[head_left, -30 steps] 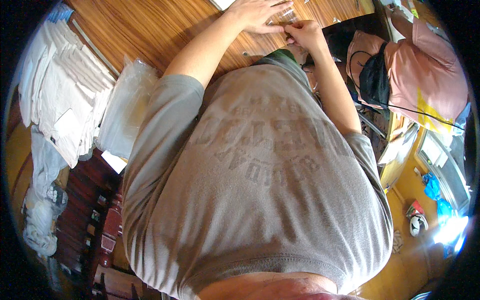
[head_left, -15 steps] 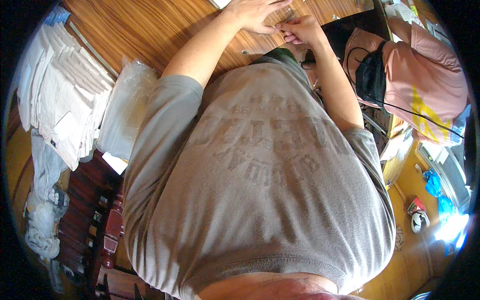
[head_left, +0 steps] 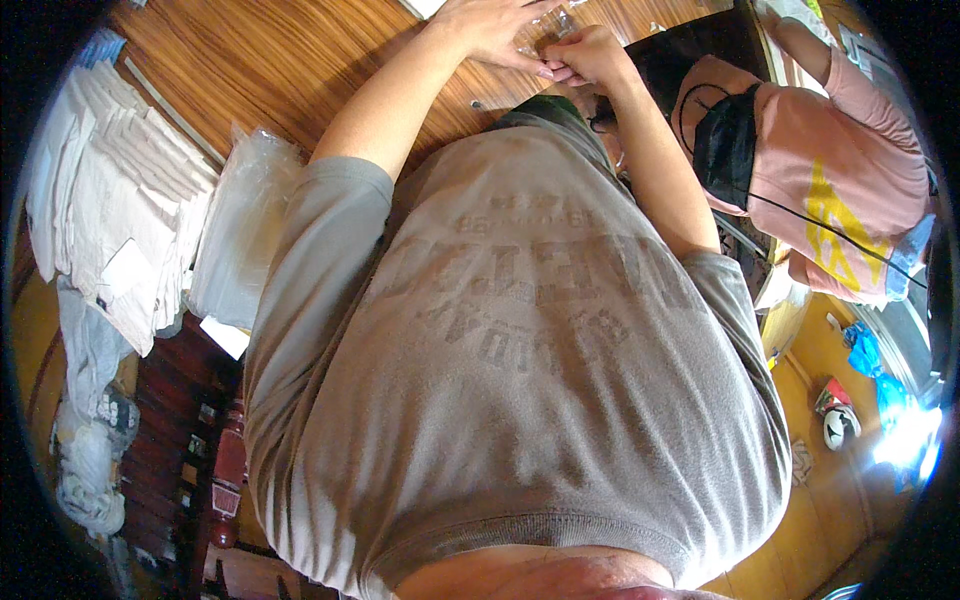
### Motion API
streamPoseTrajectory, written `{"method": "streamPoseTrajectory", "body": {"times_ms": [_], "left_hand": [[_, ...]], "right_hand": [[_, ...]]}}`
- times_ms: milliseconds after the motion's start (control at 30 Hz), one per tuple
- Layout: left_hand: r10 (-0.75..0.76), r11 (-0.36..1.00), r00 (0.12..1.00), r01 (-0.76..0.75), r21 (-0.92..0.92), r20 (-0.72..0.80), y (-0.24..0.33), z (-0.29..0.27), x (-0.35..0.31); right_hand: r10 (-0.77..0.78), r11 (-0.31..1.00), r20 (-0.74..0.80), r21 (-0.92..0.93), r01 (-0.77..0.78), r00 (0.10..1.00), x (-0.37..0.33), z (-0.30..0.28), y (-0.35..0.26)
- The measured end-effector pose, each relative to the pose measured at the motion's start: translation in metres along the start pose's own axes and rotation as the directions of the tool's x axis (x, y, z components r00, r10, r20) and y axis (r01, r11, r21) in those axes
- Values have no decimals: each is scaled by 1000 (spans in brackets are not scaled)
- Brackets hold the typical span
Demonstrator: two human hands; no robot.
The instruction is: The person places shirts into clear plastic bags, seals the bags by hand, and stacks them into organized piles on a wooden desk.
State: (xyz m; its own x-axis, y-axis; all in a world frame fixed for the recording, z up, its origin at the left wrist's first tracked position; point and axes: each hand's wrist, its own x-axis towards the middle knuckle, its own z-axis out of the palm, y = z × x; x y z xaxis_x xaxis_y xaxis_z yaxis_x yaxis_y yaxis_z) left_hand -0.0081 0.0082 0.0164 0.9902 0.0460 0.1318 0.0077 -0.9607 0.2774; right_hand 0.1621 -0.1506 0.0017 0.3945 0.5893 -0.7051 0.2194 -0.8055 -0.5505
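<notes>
Left hand (head_left: 490,28): top centre of frame, fingers spread flat over a clear plastic bag (head_left: 548,25)
Right hand (head_left: 585,58): just right, fingers pinched together on the bag's edge
Bag: on wooden table (head_left: 270,70)

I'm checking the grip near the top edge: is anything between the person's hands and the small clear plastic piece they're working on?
Nothing visible. The left hand and right hand both already touch the clear plastic piece above the wooden table. The stacked white packets lie far to the left.
</notes>
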Motion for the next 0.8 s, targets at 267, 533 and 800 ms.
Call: {"method": "streamPoseTrajectory", "body": {"times_ms": [267,533,800], "left_hand": [[-21,999,999,20,27,47,4,-5,1],[37,994,987,-20,110,-157,-9,30,3],[-20,1000,998,20,18,51,1,-1,4]], "right_hand": [[-73,997,-173,-18,71,982,-16,13,-3],[-212,970,-275,-174,168,938,-45,4,-8],[-868,248,222,-579,776,444,-48,-16,-38]]}}
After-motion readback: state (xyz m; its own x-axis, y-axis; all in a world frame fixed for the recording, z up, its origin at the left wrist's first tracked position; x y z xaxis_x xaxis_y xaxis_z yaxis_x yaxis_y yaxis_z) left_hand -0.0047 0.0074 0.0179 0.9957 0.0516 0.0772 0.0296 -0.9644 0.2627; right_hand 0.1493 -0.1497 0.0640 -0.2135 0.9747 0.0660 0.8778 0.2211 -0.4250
